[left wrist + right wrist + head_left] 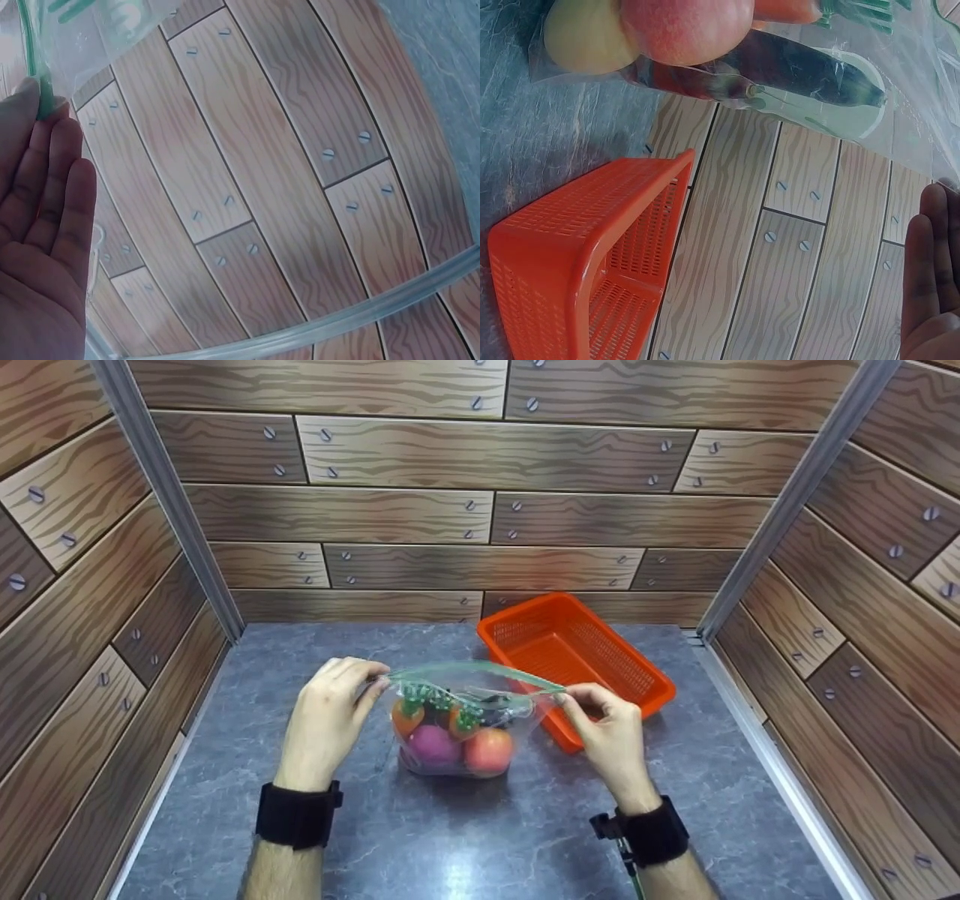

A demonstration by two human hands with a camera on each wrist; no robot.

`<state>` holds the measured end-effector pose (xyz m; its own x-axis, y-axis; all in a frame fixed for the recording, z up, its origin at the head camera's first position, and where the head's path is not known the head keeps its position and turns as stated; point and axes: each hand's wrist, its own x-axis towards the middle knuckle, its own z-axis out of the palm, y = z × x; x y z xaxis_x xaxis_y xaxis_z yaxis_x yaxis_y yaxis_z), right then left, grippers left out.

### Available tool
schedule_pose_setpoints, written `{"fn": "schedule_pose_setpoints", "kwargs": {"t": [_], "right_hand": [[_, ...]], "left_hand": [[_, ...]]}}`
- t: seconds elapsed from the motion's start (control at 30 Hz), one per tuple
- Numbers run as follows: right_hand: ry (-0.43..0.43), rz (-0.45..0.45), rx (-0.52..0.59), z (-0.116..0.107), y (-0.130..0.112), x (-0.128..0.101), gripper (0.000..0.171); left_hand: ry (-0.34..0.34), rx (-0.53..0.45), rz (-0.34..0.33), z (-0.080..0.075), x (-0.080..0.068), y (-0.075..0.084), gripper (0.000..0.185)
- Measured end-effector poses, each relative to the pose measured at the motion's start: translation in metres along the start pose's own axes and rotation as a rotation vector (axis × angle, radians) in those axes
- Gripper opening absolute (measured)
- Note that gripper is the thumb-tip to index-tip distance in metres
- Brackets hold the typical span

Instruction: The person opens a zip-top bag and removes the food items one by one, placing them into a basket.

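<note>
A clear zip bag [525,718] with a green top edge hangs between my hands in the head view. My left hand [324,720] pinches its left top corner, and my right hand [613,739] pinches the right one. Inside lie a purple round item [435,745], a reddish apple-like fruit [489,751], carrots [407,718] with green tops, and a long dark vegetable [799,71]. The right wrist view also shows a yellowish round fruit [591,36] in it. Whether the bag's bottom touches the table cannot be told.
An orange plastic basket [652,694] with slotted sides sits behind and right of the bag, partly behind my right hand. Beneath is a grey marbled table [337,870]. Wood-patterned walls [405,514] stand at the back and both sides, with metal corner posts [161,472].
</note>
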<state>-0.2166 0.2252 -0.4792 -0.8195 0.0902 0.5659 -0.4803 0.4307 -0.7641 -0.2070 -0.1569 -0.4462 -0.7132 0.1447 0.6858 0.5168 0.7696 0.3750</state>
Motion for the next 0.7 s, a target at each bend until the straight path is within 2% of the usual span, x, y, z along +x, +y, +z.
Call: {"fn": "schedule_pose_setpoints", "kwargs": {"t": [0.2,0.4,0.53,0.63,0.7], "right_hand": [[-0.010,0.007,0.017,0.002,0.001,-0.001,0.004],[0.004,-0.020,-0.005,0.002,0.000,-0.001,0.005],[-0.001,-0.009,-0.004,0.002,0.000,-0.002,0.005],[-0.008,0.001,-0.002,0.003,0.001,-0.003,0.005],[-0.009,0.000,-0.006,0.003,0.001,-0.003,0.005]], "left_hand": [[-0.035,-0.016,0.023,0.005,0.004,0.010,0.022],[-0.082,-0.042,0.095,0.011,0.024,0.029,0.017],[-0.197,-0.071,0.128,0.015,0.040,0.041,0.015],[-0.315,-0.075,0.124,0.016,0.049,0.047,0.015],[-0.369,-0.060,0.122,0.017,0.052,0.050,0.011]]}}
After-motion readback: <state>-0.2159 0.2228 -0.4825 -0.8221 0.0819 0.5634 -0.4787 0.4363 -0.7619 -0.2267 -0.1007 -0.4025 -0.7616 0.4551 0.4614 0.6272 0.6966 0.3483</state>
